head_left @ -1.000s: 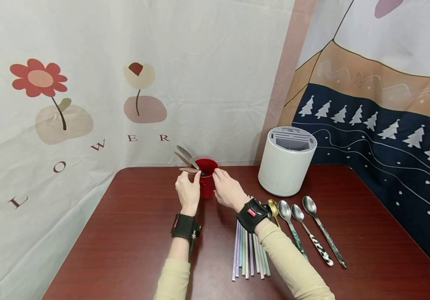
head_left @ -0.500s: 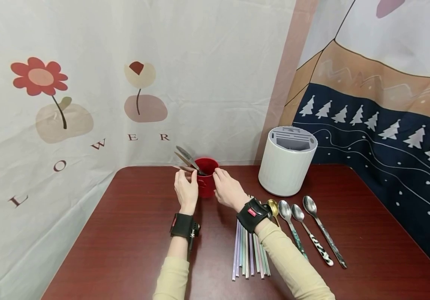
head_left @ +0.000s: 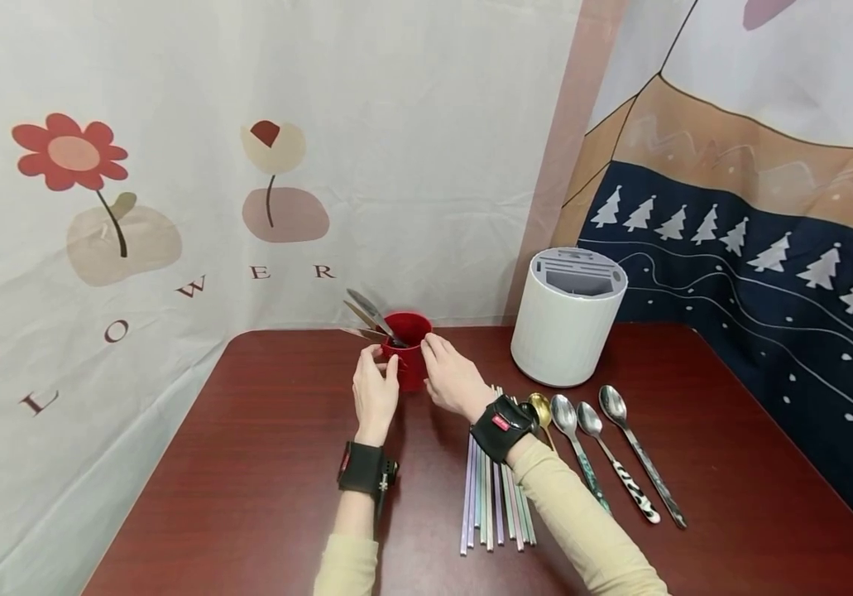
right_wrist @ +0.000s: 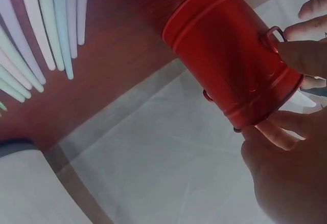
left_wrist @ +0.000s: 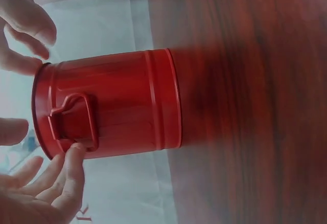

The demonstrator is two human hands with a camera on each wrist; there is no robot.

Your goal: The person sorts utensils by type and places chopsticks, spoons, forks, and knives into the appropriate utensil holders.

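Observation:
A red metal cup (head_left: 414, 372) with small side handles stands upright at the back of the table. Several knives (head_left: 374, 312) lean out of it to the left, blades up. My right hand (head_left: 454, 377) grips the cup's rim from the right; in the right wrist view its fingers (right_wrist: 276, 132) lie right at that rim. On the left side, my left hand (head_left: 376, 392) is spread beside the cup, holding nothing. The left wrist view has one of its fingertips at the wire handle (left_wrist: 92, 121), with the thumb apart.
A white cylindrical utensil holder (head_left: 569, 323) with a slotted grey top stands to the right. In front lie several pastel chopsticks (head_left: 489, 505), partly under the right forearm. Spoons (head_left: 618, 463) lie beside them. A patterned curtain (head_left: 426, 165) hangs behind the table.
My left hand pinched a pinkish blade at the cup, has let go of it and moved down beside the handle. That blade now leans in the cup. The right hand has stayed put.

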